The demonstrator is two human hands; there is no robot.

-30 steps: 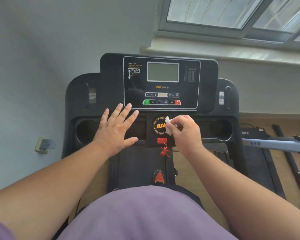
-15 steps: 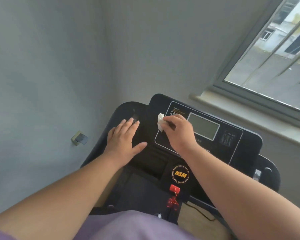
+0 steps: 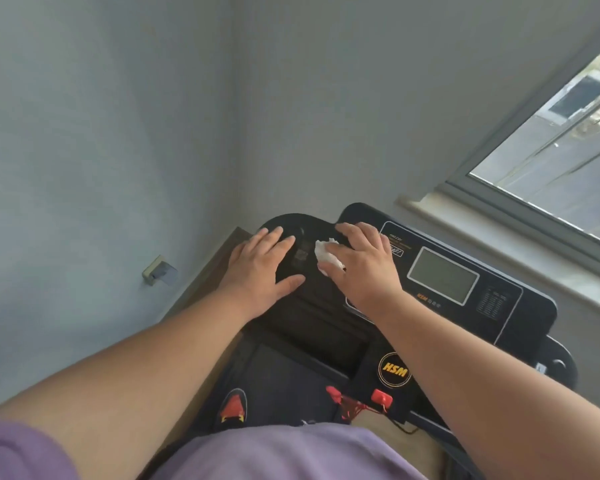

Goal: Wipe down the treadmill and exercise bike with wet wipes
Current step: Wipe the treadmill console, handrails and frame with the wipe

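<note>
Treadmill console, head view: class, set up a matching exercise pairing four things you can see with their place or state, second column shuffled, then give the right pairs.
Column one:
1. left hand
2. wet wipe
3. display screen
4. safety key

Column two:
A. red, just below the round HSM badge
B. grey and blank, right of the right hand
C. flat, fingers spread, on the console's left end
D. white and crumpled, under the right hand's fingers

Pairs: 1-C, 2-D, 3-B, 4-A
</note>
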